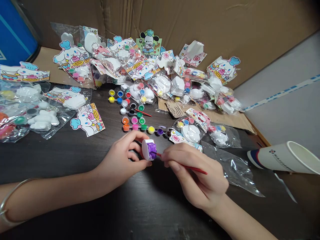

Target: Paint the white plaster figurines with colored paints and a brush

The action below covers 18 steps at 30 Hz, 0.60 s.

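Between the thumb and fingers of my left hand (pixel 126 151) is a small white plaster figure (pixel 145 150), one face of it coated in purple paint. My right hand (pixel 197 170) pinches a thin red paintbrush (pixel 196 169), and its tip touches the purple area. Just beyond the figure stand small open paint pots (pixel 143 127) in joined strips, among them orange, pink, green and yellow. The purple pot (pixel 160 132) has its lid up. A second red brush (pixel 143 112) lies across the strips behind.
Bagged plaster figures with paints (pixel 162 83) are heaped along the back against a cardboard wall (pixel 175 20). More bags (pixel 45 120) lie at left, beside a loose printed card (pixel 88 120). At right are a clear plastic bag (pixel 237 173) and a paper cup (pixel 282 156).
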{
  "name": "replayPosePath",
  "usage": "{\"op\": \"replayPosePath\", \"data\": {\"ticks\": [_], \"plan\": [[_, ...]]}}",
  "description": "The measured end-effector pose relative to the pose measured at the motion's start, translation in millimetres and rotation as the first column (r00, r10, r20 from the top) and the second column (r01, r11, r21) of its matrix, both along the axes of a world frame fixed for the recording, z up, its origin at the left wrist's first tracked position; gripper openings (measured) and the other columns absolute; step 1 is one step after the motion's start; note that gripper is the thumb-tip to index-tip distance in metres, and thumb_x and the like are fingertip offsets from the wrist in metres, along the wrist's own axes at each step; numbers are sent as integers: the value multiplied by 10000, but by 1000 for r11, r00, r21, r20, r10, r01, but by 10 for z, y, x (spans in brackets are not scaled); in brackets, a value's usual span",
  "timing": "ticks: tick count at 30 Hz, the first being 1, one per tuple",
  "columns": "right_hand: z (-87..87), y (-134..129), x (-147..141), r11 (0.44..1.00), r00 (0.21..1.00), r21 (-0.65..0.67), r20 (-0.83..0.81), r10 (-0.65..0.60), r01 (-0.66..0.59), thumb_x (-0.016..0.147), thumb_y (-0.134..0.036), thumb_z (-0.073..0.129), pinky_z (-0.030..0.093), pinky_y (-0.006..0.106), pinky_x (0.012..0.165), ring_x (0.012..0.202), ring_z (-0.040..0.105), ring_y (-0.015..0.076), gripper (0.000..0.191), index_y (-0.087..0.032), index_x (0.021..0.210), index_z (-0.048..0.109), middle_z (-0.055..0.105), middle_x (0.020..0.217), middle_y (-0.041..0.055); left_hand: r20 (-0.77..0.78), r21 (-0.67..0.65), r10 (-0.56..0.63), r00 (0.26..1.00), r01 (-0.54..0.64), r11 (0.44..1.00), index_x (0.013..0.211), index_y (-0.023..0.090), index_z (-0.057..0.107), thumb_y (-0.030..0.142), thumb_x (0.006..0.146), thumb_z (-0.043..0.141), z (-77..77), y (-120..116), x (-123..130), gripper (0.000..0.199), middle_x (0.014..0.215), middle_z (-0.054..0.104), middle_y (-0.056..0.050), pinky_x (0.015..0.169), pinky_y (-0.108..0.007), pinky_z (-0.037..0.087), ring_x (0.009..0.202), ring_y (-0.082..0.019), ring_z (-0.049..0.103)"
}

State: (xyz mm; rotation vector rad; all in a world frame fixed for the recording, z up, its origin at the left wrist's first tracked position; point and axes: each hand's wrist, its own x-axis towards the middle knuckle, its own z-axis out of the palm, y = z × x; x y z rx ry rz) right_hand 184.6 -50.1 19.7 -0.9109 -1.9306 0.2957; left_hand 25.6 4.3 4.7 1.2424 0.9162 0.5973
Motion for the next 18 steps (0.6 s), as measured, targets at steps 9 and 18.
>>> {"op": "replayPosePath", "data": {"ticks": [9,18], "plan": [[-10,3,7,999,999,-29,14,32,-31,824,8,460,495,256,553,626,575,138,158,-113,841,560,597,669,79,-10,-4,1,1000,-1,1000,882,190,536,108,591,655,-2,12,-1,326,817,577,38,500,-173,409,572,-54,500],[-5,14,12,998,999,-39,17,46,-45,820,10,456,471,248,523,594,558,130,164,-124,835,550,584,644,63,-4,-11,15,1000,-15,1000,902,191,531,124,599,658,-11,14,0,335,879,586,22,512,-178,421,595,-56,515]]}}
